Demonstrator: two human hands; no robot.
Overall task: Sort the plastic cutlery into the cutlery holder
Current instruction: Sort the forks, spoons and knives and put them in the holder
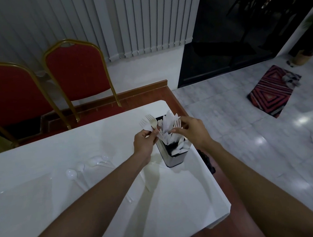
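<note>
A black and silver cutlery holder (pixel 174 158) stands near the right edge of the white table (pixel 184 199), with white plastic knives, forks and spoons in its compartments. My left hand (pixel 144 143) is just left of the holder and grips two white forks (pixel 149 121) by their handles, tines up. Over the holder, my right hand (pixel 194 129) pinches one white fork (pixel 177 124), tines up, its handle down inside the holder. Several white spoons (pixel 87 165) lie loose on the table to the left.
Two red chairs with gold frames (pixel 76 73) stand behind the table at the far left. The table's right edge runs close beside the holder, with a tiled floor beyond it. A patterned mat (pixel 273 91) lies on that floor.
</note>
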